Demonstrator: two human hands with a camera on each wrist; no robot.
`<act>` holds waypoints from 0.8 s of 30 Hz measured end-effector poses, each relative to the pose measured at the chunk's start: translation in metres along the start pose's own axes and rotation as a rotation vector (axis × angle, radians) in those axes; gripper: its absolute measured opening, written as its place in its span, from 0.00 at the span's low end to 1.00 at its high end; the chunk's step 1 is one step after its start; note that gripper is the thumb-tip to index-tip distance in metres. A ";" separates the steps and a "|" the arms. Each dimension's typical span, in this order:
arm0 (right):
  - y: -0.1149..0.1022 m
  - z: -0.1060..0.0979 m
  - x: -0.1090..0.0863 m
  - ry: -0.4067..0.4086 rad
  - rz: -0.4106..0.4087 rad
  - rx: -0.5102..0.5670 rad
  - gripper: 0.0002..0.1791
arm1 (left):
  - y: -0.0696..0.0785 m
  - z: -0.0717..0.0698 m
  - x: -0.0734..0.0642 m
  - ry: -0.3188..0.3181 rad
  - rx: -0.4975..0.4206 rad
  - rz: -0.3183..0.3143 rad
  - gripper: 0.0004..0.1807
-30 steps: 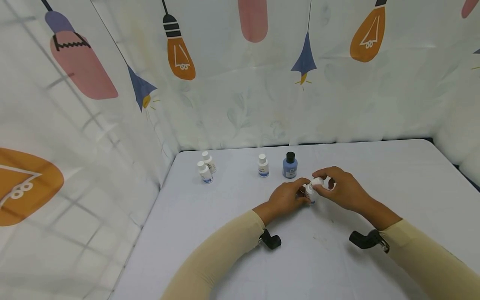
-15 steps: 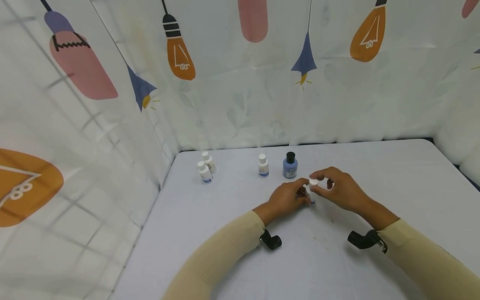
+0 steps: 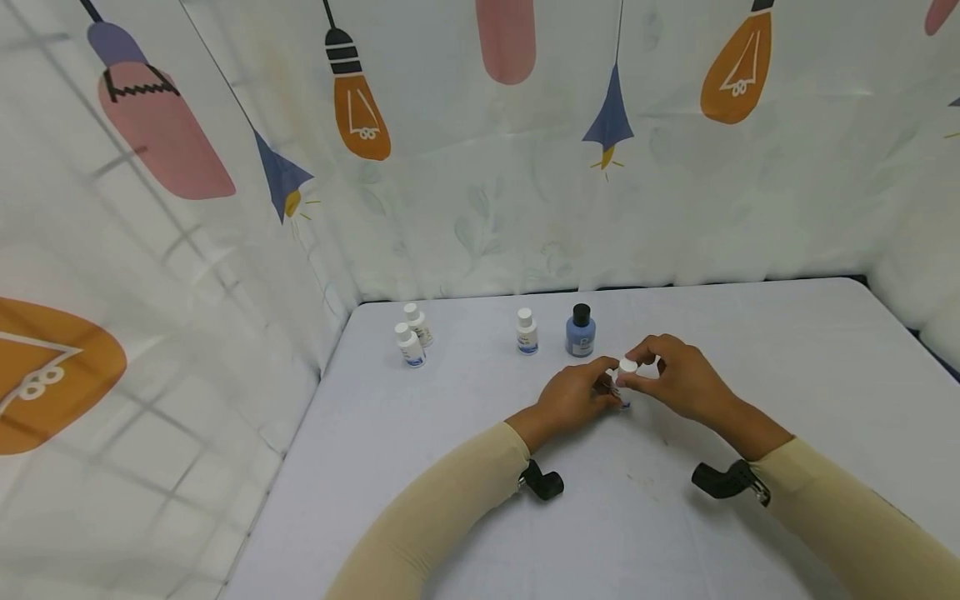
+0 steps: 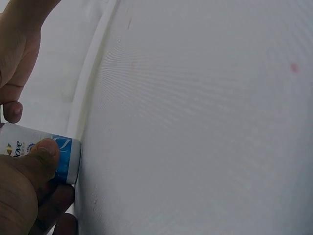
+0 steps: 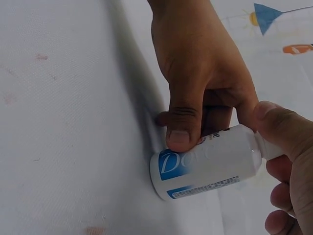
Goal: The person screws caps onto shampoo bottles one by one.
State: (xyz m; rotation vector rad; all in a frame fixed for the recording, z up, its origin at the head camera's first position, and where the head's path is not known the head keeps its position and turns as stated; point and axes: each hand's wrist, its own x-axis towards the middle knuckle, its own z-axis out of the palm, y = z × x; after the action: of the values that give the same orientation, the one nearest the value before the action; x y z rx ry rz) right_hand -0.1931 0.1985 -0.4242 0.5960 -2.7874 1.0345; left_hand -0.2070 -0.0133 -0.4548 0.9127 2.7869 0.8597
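Note:
A small white Dove bottle (image 5: 215,161) with a blue band near its base stands on the table between both hands. Around its body my left hand (image 3: 570,396) holds it, the thumb pressing the label in the right wrist view. My right hand (image 3: 678,379) pinches the white cap (image 3: 627,365) between thumb and fingers, at the bottle's neck. In the left wrist view the bottle's base is down at the white tabletop. The left fingers hide much of the body in the head view.
A blue bottle with a black cap (image 3: 581,332) stands just behind the hands, with a white bottle (image 3: 527,333) to its left. Two more white bottles, a front one (image 3: 410,347) and a rear one (image 3: 418,325), stand at the far left. A printed cloth wall (image 3: 480,217) rises behind the table.
The cap, tilted to the right a second ago, now sits straighter over the neck. My right fingers have shifted around it and the right wrist has moved slightly left. The left hand stays put.

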 end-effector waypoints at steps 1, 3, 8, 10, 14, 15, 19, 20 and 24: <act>0.000 0.000 0.001 -0.004 0.003 -0.002 0.18 | 0.000 0.000 0.000 0.000 0.001 -0.001 0.30; -0.001 -0.001 0.001 -0.013 0.002 -0.006 0.19 | 0.001 -0.001 0.000 0.000 0.002 -0.004 0.30; -0.002 -0.005 -0.001 -0.032 -0.009 -0.005 0.32 | 0.002 -0.002 0.000 -0.001 -0.004 -0.004 0.29; -0.001 -0.006 -0.003 -0.035 -0.020 0.005 0.35 | 0.002 -0.002 0.000 0.000 -0.008 -0.001 0.29; 0.002 -0.005 -0.005 -0.042 -0.086 0.008 0.28 | 0.000 -0.001 -0.001 0.005 -0.005 0.009 0.29; 0.003 -0.004 -0.005 -0.042 -0.112 -0.002 0.26 | 0.000 -0.001 -0.001 0.007 -0.007 0.012 0.28; 0.006 -0.002 -0.004 -0.026 -0.179 -0.037 0.21 | -0.001 -0.001 -0.001 0.006 -0.006 0.014 0.29; 0.006 -0.001 -0.004 -0.019 -0.177 -0.040 0.20 | -0.001 0.000 -0.001 0.006 -0.005 0.014 0.29; 0.003 -0.001 -0.002 -0.007 -0.102 -0.016 0.17 | -0.002 0.001 -0.001 0.004 0.003 0.008 0.30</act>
State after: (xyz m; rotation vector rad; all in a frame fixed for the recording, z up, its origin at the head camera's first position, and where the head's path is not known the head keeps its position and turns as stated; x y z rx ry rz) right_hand -0.1929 0.2018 -0.4259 0.7325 -2.7357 0.9915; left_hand -0.2073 -0.0146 -0.4566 0.9238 2.7910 0.8596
